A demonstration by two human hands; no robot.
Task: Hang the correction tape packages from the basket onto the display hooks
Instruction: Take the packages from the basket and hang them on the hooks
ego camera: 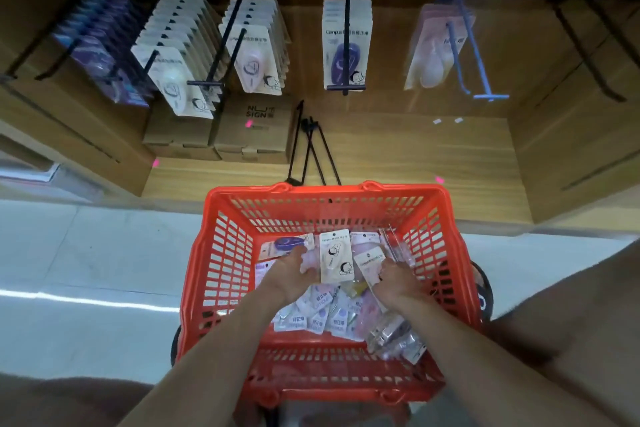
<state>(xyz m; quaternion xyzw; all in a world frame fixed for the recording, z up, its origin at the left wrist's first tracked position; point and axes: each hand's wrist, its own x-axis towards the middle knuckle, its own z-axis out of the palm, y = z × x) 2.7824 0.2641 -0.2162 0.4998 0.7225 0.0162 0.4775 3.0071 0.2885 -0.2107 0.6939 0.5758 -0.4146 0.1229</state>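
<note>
Head view: both hands reach into a red slatted plastic basket point(221, 253) heaped with correction tape packages point(313, 317). The left hand point(292, 270) curls its fingers around a cream card package point(335, 255); the right hand point(394, 276) pinches a second card package point(372, 262). The flat blister cards look light, stiff yet bendable, with slick plastic bubbles, and are probably best pinched by the card edge below the hang hole. Above, black wire display hooks point(346, 45) carry matching stock.

Wooden display wall point(398, 55) above a wooden base shelf point(415, 163) bearing two cardboard boxes point(221, 135); pale glossy tiled floor point(86, 270) below, reflecting a light streak.
</note>
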